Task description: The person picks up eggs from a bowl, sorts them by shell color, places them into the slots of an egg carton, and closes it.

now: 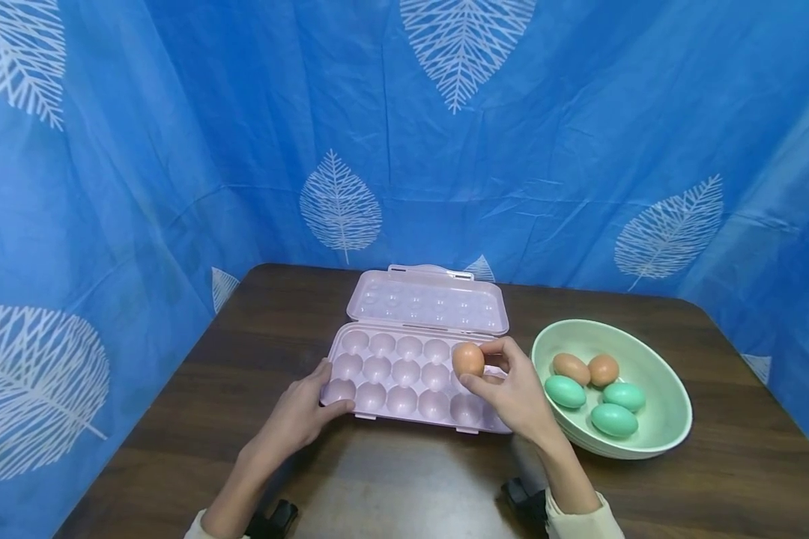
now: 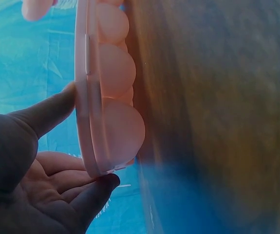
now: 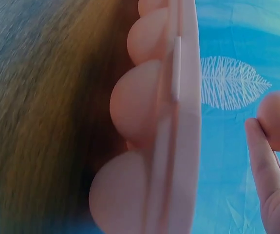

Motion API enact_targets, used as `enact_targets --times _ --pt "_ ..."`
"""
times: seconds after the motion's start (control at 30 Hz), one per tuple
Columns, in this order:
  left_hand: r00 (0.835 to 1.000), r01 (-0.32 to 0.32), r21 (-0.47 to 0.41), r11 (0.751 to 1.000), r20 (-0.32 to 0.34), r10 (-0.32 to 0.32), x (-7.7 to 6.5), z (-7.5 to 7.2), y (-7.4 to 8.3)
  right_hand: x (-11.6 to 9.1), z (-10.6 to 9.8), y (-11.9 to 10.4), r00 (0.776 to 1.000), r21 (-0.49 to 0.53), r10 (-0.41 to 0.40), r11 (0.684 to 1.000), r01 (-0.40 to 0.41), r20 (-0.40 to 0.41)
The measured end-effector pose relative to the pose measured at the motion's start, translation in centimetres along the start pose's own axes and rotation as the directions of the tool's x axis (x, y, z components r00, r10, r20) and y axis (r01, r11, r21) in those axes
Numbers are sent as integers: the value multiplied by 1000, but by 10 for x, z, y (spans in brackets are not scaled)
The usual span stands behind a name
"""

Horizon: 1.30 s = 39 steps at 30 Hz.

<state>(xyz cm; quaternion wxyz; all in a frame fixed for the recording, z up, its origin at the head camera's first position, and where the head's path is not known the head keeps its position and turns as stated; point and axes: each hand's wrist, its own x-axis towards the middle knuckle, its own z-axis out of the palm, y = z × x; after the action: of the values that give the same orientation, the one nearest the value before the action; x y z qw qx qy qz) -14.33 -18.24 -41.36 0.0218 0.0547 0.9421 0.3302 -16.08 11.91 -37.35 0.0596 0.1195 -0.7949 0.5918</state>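
A pink plastic egg carton (image 1: 404,374) lies with its lid (image 1: 428,303) folded back. Its cups show no eggs, though my right hand hides some at the right end. My left hand (image 1: 303,408) grips the carton's left front corner, thumb on the rim; in the left wrist view its fingers (image 2: 93,197) reach round the end. Between thumb and fingertips, my right hand (image 1: 515,385) pinches a brown egg (image 1: 468,360) over the carton's right part. In the right wrist view the held egg (image 3: 277,121) is above the carton's rim (image 3: 184,141).
A pale green bowl (image 1: 667,404) stands right of the carton, close to my right forearm. Inside it are two brown eggs (image 1: 571,368) and three green eggs (image 1: 614,420). The dark wooden table (image 1: 195,419) backs onto a blue curtain (image 1: 539,150) with white leaf prints.
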Motion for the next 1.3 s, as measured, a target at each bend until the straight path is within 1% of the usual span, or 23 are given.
enact_targets --times 0.1,0.2,0.4,0.5,0.67,0.77,1.0,1.2,1.3 --pt "1000 10 3 1000 6 -10 1 0 0 -1 4 -12 1000 4 3 1000 -3 -5" --pt "1000 19 2 1000 12 -19 1 -1 0 0 8 -16 1000 12 -5 1000 5 -10" --pt "1000 20 8 1000 15 -20 1 -1 0 8 15 3 999 33 -35 999 36 -38" --pt "1000 19 5 1000 19 -19 0 -1 -1 10 19 5 998 40 -43 998 45 -45" --pt "999 25 -2 1000 30 -25 0 -2 -1 9 25 -17 998 40 -50 998 52 -35" --pt "1000 17 3 1000 24 -18 0 -1 -1 8 28 -27 998 21 -48 999 49 -28" --pt "1000 -6 -2 1000 10 6 -1 0 0 12 37 -32 1000 36 -11 999 11 -2" --pt "1000 2 -16 1000 17 -2 0 0 -1 14 43 -31 1000 28 -3 1000 3 -12" --pt "1000 8 -14 1000 19 -8 1 0 -1 15 46 -31 1000 39 0 999 0 2"
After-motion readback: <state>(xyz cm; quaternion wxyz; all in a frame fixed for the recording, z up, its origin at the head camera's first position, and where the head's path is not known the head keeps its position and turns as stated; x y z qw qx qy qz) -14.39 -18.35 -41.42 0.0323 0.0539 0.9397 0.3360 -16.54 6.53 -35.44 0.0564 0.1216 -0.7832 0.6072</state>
